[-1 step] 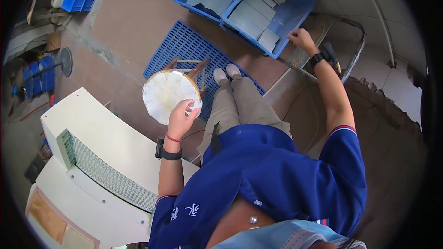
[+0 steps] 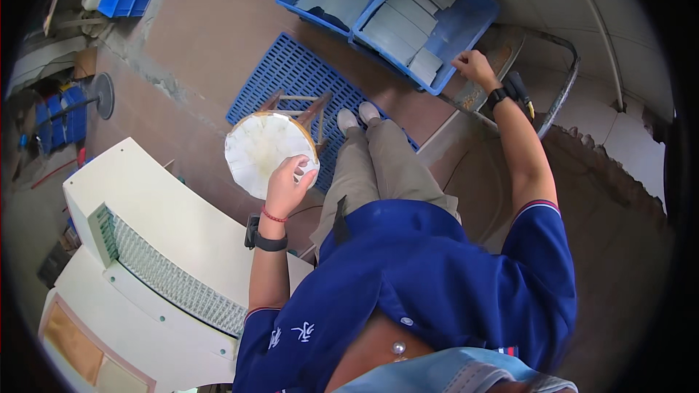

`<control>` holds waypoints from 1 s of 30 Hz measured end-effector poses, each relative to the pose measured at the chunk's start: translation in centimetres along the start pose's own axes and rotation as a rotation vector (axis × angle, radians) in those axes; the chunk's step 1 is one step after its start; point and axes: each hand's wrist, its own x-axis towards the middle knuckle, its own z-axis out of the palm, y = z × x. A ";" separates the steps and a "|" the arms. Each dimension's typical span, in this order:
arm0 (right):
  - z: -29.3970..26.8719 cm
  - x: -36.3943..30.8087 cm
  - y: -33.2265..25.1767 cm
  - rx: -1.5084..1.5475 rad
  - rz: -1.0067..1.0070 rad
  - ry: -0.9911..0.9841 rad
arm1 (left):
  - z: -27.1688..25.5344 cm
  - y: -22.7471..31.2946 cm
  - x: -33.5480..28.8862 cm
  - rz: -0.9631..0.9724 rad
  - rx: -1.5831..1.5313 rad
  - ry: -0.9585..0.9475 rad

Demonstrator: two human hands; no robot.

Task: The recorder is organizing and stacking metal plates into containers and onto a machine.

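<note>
My left hand (image 2: pixel 288 183) hovers over the near edge of a round stool with a whitish, worn top (image 2: pixel 263 151). Its fingers are bent and the thumb stands apart from them; I see nothing held. Out to the right, my right hand (image 2: pixel 475 68) is beside the near right corner of a blue plastic bin (image 2: pixel 435 86). Its fingers are curled together, and no object shows in them. Whether it touches the bin's rim I cannot tell. Flat grey pieces (image 2: pixel 399 23) lie in that bin, several of them side by side.
Another blue bin (image 2: pixel 320 17) with grey pieces adjoins on the left. A blue slatted pallet (image 2: pixel 273 73) lies under the stool and my feet. At lower left stands a cream machine (image 2: pixel 160 196) with a curved ribbed strip. A bent metal tube frame (image 2: pixel 564 94) stands at right.
The view has shifted very slightly. Both hands keep almost the same place and pose.
</note>
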 end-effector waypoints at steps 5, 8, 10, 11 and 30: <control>2.8 2.8 2.4 0.028 0.154 0.028 | 2.4 0.3 3.5 0.064 0.001 -0.017; 4.5 5.0 4.1 0.021 0.180 0.043 | 4.8 1.3 5.1 -0.006 -0.069 -0.067; 5.9 7.5 5.7 0.013 0.201 -0.017 | 6.4 1.6 6.4 -0.038 -0.053 -0.099; 6.8 8.6 6.7 -0.038 0.186 0.038 | 7.3 1.5 7.3 -0.022 -0.037 -0.106; 13.7 17.3 13.2 -0.350 -0.202 -0.287 | 18.3 5.7 17.0 -0.203 -0.065 -0.163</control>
